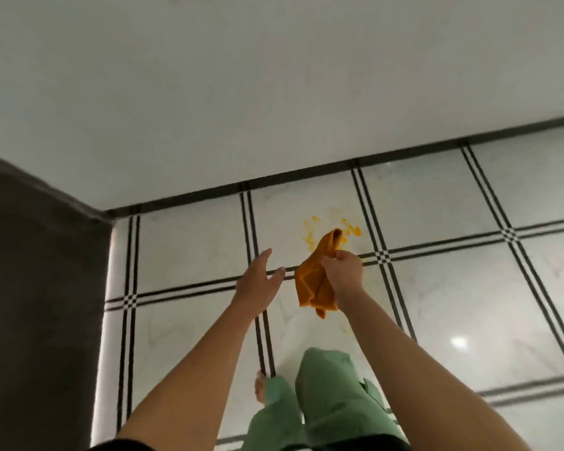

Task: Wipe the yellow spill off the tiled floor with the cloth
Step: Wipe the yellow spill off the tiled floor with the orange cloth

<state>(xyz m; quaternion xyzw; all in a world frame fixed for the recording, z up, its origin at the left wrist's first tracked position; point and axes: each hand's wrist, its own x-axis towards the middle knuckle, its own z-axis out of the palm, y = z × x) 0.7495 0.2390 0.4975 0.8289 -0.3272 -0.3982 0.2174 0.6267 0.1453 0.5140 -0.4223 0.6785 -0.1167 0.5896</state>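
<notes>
Cloth [316, 278] above white, dark-lined tiled floor [453, 281]

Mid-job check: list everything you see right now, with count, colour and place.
spill: one, yellow, on the floor tile near the wall, partly behind the cloth
cloth: one, orange, bunched, hanging from the right hand above the floor
tiled floor: one, glossy white with black double lines
wall: one, white, with a dark skirting along its base
dark panel: one, grey, at left
trousers: one pair, light green, bottom centre
foot: one visible, bare, on the floor
left hand: one, open, empty
right hand: one, gripping the cloth
</notes>
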